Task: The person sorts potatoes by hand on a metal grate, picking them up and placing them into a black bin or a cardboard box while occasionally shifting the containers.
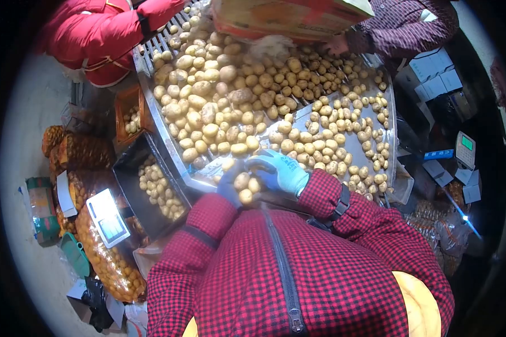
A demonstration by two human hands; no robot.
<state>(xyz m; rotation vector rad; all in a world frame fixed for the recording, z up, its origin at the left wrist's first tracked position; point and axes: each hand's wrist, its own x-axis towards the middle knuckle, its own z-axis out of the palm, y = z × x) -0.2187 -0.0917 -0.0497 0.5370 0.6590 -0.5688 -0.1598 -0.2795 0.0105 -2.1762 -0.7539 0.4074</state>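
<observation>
Both my hands wear gloves and meet at the near edge of the sorting table [162, 121], around a small cluster of potatoes [243, 182]. My left hand [228, 186], in a dark blue glove, is curled against the cluster's left side. From the right, my right hand [281, 171] bends its fingers and thumb around the cluster; its glove is light blue on the back with dark fingers. The gloves hide part of the grip. Just beyond my hands, many loose potatoes [211, 130] cover the table.
A black crate [177, 182] and an orange crate [120, 121], both with potatoes, stand left. Net sacks [104, 253] and a scale with a lit display [108, 218] lie beyond. Across the table, a person in a red sleeve [115, 36] and another in a dark sleeve [405, 33] flank a cardboard box [292, 19].
</observation>
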